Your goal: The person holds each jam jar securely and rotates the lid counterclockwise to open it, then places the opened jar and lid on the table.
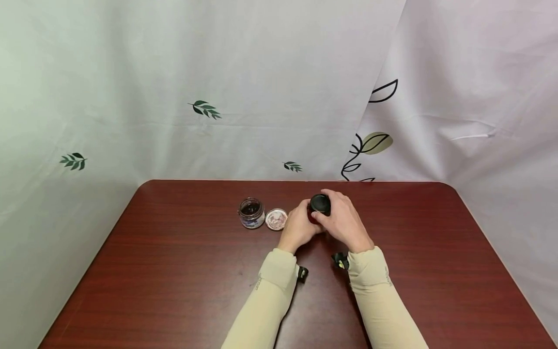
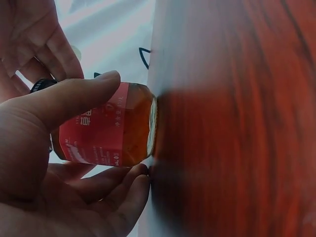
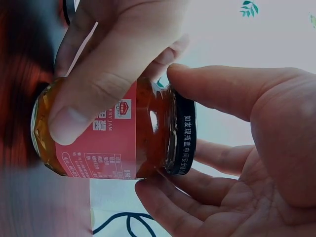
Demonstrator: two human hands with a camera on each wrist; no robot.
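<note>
A jam jar (image 3: 148, 123) with a red label and amber-red contents stands upright, its base at the tabletop. My left hand (image 1: 301, 225) grips the jar's body from the left, thumb across the label and fingers on the far side. On top is a black lid (image 3: 183, 133) with white lettering, seated on the jar. My right hand (image 1: 346, 225) holds this lid from the right, its thumb on one edge and its fingers curled about the other side. Part of the label is hidden by the left thumb in both wrist views.
Left of my hands, an uncovered glass jar (image 1: 252, 222) with dark contents stands on the reddish-brown table (image 1: 183, 271). A loose round lid (image 1: 276, 219), pale and stained inside, lies beside it, close to my left hand. A white patterned curtain (image 1: 261, 87) hangs behind the table.
</note>
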